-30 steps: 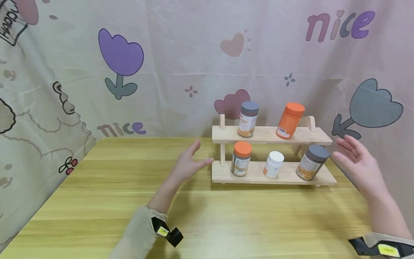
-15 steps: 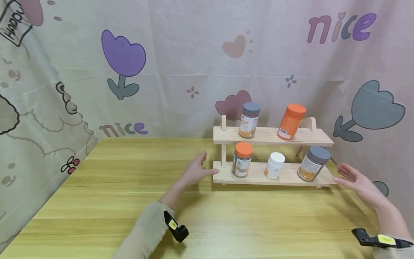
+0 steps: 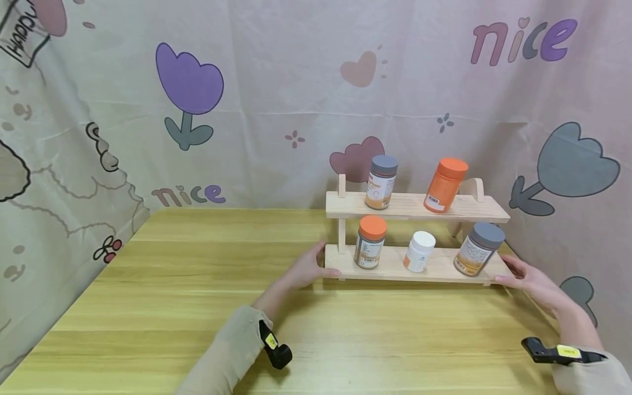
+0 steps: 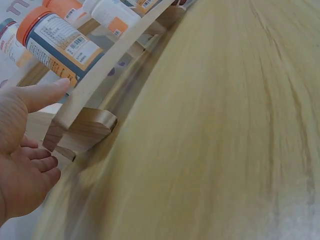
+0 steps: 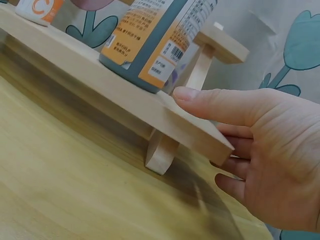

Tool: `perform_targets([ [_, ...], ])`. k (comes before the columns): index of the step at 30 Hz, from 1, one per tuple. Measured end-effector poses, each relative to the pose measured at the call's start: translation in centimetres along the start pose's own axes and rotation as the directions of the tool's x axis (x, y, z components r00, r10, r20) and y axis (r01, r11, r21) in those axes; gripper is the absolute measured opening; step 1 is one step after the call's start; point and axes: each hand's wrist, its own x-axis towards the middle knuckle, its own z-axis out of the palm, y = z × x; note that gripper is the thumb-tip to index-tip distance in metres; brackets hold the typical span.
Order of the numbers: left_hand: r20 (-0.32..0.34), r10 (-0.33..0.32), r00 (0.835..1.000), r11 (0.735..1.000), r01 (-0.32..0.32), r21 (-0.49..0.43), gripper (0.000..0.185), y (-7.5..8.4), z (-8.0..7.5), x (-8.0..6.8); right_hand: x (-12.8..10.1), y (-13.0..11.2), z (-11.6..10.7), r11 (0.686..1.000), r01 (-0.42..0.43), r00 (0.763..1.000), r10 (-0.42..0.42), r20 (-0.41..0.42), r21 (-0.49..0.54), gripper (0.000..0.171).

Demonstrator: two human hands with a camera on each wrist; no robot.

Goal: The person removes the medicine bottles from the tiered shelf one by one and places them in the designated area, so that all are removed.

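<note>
A two-tier wooden shelf [image 3: 399, 274] stands on the table at the right, with several supplement bottles on it. At its left end my left hand [image 3: 307, 269] has the thumb over the lower board and the fingers curled by the board's end. My right hand [image 3: 535, 282] grips the opposite end, thumb on top; its fingers are partly hidden behind the board. The lower board bears an orange-capped bottle [image 3: 370, 244], a small white bottle [image 3: 417, 253] and a grey-capped bottle [image 3: 476, 251]. Above are another grey-capped bottle [image 3: 380, 184] and an orange bottle [image 3: 444, 186].
The wood-grain table [image 3: 197, 263] extends left and forward of the shelf. A printed cloth [image 3: 276, 71] hangs close behind the shelf, and more cloth covers the left and right sides. Each wrist wears a black camera band [image 3: 558, 352].
My right hand has come down and left to the lower board's right end. My left hand has moved right and slightly down to the left end. Shelf and bottles stay in place.
</note>
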Motion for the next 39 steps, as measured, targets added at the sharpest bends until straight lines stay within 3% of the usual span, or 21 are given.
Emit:
perform_targets([
  [13, 0.008, -0.029, 1.000, 0.993, 0.030, -0.116, 0.092, -0.8, 0.4, 0.2, 0.4, 0.5, 0.6, 0.999, 0.009, 1.000, -0.008, -0.027, 0.051, 0.081],
  [24, -0.029, -0.032, 0.999, 0.985, 0.027, -0.170, 0.091, -0.6, -0.4, -0.2, 0.6, 0.1, 1.0, 0.997, 0.024, 0.999, -0.022, -0.028, 0.069, 0.079],
  [31, -0.048, -0.028, 0.998, 0.979, 0.018, -0.205, 0.090, -1.4, -1.3, -0.7, 0.7, -0.2, 1.5, 0.982, 0.164, 0.986, -0.160, -0.050, 0.096, 0.068],
  [39, -0.034, -0.031, 0.999, 0.974, 0.022, -0.227, 0.089, -2.7, -2.8, -1.6, 0.7, -1.0, 2.6, 0.961, 0.193, 0.981, -0.194, -0.013, 0.198, 0.068],
])
